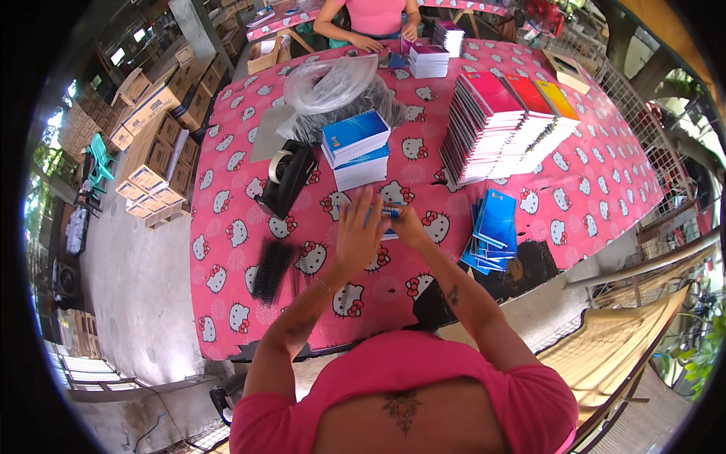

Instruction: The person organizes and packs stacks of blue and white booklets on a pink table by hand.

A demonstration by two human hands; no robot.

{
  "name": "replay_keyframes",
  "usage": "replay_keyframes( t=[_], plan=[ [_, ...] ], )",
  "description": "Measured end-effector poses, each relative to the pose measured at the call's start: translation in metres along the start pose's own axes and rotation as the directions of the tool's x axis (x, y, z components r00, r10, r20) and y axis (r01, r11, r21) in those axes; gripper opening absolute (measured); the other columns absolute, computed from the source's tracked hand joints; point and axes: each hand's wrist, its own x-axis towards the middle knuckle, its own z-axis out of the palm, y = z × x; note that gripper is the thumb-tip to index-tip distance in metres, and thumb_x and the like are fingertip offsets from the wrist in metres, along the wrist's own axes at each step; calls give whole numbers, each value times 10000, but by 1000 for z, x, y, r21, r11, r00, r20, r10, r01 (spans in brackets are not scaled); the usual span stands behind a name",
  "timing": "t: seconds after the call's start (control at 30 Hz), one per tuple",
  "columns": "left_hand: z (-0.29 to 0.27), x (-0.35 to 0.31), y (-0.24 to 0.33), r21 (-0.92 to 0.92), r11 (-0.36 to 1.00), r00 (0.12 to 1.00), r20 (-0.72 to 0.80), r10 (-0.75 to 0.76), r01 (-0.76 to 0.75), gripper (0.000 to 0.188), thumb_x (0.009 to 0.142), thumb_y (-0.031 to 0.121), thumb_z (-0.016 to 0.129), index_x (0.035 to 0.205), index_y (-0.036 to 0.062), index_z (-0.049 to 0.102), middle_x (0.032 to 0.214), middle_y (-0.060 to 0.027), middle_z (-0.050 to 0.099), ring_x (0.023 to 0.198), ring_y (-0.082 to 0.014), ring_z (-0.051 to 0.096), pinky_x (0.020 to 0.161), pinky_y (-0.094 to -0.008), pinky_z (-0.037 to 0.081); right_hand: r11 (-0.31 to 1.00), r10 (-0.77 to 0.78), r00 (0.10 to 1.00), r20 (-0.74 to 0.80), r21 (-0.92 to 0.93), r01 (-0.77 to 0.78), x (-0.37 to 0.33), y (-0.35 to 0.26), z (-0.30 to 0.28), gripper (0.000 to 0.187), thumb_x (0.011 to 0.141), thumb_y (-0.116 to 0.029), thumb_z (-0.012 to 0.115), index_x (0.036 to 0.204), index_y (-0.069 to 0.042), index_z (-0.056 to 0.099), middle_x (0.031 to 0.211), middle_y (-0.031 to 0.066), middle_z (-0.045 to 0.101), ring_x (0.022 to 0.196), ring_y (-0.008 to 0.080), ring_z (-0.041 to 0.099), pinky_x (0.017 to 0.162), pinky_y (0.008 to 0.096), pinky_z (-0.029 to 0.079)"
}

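Observation:
In the middle of the table, a small blue notebook (391,213) lies mostly covered by my hands. My left hand (360,228) rests on its left side with the fingers stretched out flat. My right hand (409,226) has its fingers curled around the right edge. Just beyond stands a stack of blue notebooks (355,135) with white page edges. A black tape dispenser (286,178) with a roll of tape sits to the left of that stack. Nearer, on the left, is a bundle of black binding coils (272,271). Loose blue notebooks (493,227) lie fanned in a pile to my right.
Tall stacks of spiral notebooks (484,125) in pink, red and yellow stand at the right. Clear plastic wrap (333,87) is heaped behind the blue stack. Across the pink patterned table (227,303), another person (370,19) has hands beside purple notebooks (429,60). Cardboard boxes (155,163) are piled left.

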Motion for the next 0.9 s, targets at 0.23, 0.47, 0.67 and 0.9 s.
replay_keyframes(
  t=[0.23,0.47,0.67,0.9],
  plan=[
    [-5,22,-27,-182,979,994,38,100,-92,138,931,221,634,1033,128,645,878,-7,669,866,-218,656,1134,-565,262,921,-205,978,24,-334,201,-12,-53,-23,343,866,-62,692,1202,-8,650,908,79,712,853,128,667,782,272,538],
    [-2,23,-21,-270,959,995,13,95,-88,129,903,189,655,1003,110,640,898,-27,666,871,-236,637,1015,-493,371,965,6,989,146,-259,32,-4,-73,-54,195,835,-43,706,1023,10,715,896,103,725,833,146,697,736,275,553],
    [-18,28,-10,-338,937,977,158,143,-83,132,895,179,658,989,93,620,904,-54,653,884,-268,620,819,-432,442,957,-112,965,237,-235,169,-12,-93,-51,111,803,-47,706,831,15,618,725,89,621,728,140,664,656,291,538],
    [-52,41,31,-249,948,970,92,227,-198,187,858,143,692,1020,63,642,945,-99,640,865,-319,615,743,-433,458,899,-298,948,-110,-366,240,-49,-114,-36,111,824,-64,692,909,-11,644,729,96,602,655,155,599,577,320,469]
  ],
)
